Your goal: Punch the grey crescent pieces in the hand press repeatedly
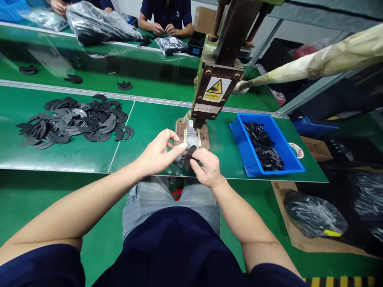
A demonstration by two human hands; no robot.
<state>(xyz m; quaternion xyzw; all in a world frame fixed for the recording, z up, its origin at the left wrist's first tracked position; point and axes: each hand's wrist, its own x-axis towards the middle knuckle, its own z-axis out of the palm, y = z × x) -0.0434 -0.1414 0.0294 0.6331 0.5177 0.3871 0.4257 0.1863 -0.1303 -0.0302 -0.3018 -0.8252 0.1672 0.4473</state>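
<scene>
Both my hands meet at the front edge of the green bench, just before the base of a small press [209, 91]. My right hand [207, 167] is closed on a dark curved flat piece [189, 156], held on edge. My left hand [158, 153] pinches at the same piece from the left, fingertips touching near the press's metal fixture [193, 137]. A pile of several identical dark crescent pieces [74, 121] lies on the bench to the left.
A blue bin [239, 135] of small black parts stands right of the press. A long wrapped lever [314, 63] juts out to the right. Another person's hands [163, 28] work at a far bench among plastic bags [98, 22]. Cardboard and bags lie on the floor at right.
</scene>
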